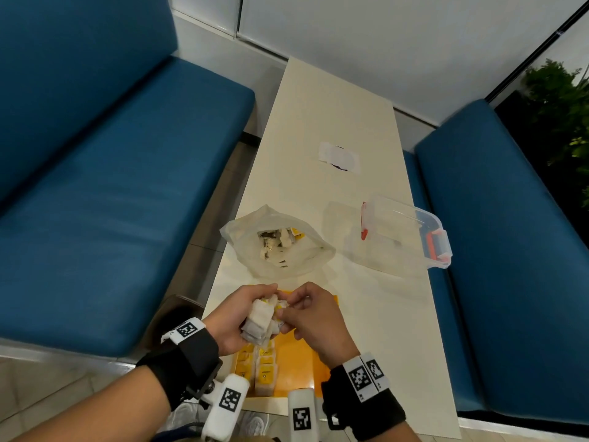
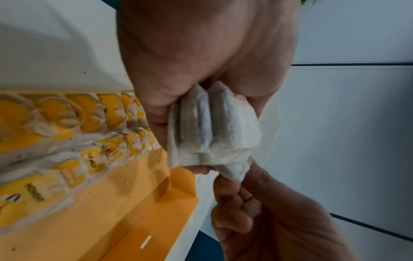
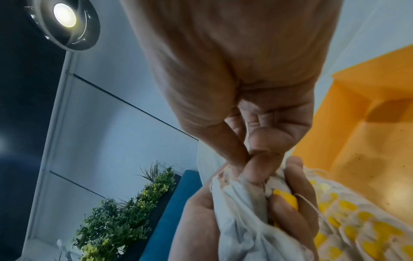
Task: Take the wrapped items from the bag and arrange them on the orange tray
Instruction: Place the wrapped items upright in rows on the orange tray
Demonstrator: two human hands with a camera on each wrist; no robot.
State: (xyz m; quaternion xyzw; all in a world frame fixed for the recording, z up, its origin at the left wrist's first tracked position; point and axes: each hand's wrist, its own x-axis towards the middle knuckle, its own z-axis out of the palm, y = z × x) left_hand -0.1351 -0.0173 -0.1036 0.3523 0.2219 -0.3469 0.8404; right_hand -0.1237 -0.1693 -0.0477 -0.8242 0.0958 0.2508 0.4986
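Note:
My left hand grips a bunch of white wrapped packets above the orange tray. The right hand pinches one packet at the edge of that bunch, thumb and forefinger closed on it. Rows of yellow-and-white packets lie on the left part of the tray. Behind the hands the clear plastic bag stands open on the table with more packets inside.
A clear plastic box with red clasps lies on its side right of the bag. A white paper piece sits farther back on the cream table. Blue benches flank the table; a plant stands at right.

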